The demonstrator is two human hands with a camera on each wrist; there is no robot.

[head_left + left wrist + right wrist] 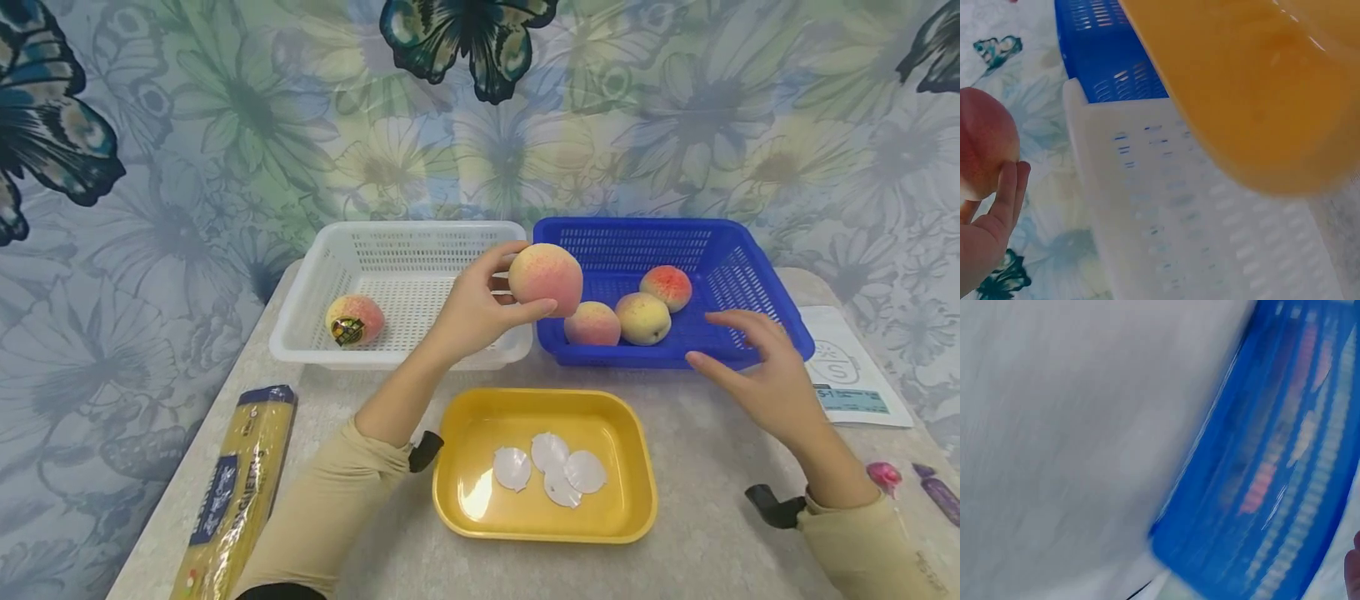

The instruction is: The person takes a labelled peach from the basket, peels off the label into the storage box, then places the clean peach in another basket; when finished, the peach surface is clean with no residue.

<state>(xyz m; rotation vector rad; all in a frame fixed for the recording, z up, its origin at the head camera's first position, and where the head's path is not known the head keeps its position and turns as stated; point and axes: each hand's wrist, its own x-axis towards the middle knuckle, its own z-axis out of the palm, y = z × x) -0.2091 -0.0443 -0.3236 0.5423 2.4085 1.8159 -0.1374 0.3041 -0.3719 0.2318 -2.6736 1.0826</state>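
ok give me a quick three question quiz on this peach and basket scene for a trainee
1. True or false: the left hand holds a peach in the air between the white basket and the blue basket.
2. How many peaches lie in the blue basket? A) one B) three C) five
3. Fill in: the yellow tray holds white ____.

Key
1. True. Thumb and fingers curl round it.
2. B. Three lie in the blue basket, and one more peach with a sticker lies in the white basket.
3. Shells. The right hand is open by the blue basket's front rim and holds nothing.
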